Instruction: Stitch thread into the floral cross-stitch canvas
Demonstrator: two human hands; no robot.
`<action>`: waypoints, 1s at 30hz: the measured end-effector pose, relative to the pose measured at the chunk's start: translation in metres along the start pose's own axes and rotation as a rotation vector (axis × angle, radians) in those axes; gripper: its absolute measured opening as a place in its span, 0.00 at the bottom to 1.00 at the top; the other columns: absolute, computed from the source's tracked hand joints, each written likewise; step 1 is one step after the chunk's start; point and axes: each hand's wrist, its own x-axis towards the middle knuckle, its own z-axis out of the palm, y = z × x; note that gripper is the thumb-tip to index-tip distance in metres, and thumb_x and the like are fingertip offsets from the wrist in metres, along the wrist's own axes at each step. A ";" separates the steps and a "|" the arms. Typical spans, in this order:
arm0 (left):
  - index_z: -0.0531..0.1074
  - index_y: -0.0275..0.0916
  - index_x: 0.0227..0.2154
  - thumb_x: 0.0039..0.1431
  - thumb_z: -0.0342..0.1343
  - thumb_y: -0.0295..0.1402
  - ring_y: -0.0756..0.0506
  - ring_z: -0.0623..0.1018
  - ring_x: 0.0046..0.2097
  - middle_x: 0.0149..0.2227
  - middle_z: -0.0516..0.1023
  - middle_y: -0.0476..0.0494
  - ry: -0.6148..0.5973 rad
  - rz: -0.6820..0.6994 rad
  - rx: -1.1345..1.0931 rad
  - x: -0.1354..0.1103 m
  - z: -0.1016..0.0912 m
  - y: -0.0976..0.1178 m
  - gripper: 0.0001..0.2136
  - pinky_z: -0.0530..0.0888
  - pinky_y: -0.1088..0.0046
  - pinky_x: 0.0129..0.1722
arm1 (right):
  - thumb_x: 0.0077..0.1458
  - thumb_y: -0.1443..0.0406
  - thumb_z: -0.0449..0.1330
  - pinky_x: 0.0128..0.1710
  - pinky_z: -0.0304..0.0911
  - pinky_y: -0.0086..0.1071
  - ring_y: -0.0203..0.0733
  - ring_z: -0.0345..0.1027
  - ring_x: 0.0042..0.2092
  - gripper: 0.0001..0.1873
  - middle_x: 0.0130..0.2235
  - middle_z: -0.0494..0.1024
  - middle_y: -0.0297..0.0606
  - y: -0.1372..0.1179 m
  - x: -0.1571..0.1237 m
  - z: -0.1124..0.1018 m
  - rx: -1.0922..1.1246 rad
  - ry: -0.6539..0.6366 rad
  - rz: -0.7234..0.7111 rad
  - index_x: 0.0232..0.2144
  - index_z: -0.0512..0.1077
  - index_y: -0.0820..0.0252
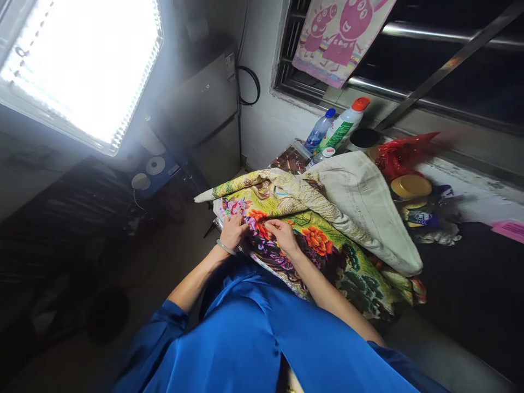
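Hands, left [233, 230] and right [282, 233], pinch floral embroidery cloth [327, 245]; bottle [343, 129] label unreadable (blurred).

Colourful floral embroidered cloth [327, 245], folded-back, across lap

Your left hand [233, 232] and right hand [282, 236] are resting on the floral cloth [327, 245]. A folded-back heap of that cloth is rising just beyond your fingers, blocking the way forward. Behind it, two bottles [341, 128] and a red bag [399, 155] are crowding the wall side. A yellow lid [410, 186] is sitting at right. Bare floor [164, 256] is lying open to your left.
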 end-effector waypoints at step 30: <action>0.66 0.36 0.20 0.37 0.60 0.55 0.57 0.56 0.17 0.14 0.58 0.57 -0.037 -0.678 -1.588 -0.002 0.016 0.029 0.23 0.53 0.77 0.18 | 0.49 0.67 0.58 0.34 0.61 0.32 0.39 0.67 0.30 0.09 0.26 0.75 0.36 -0.016 0.009 0.007 -0.686 -0.293 -0.481 0.23 0.78 0.54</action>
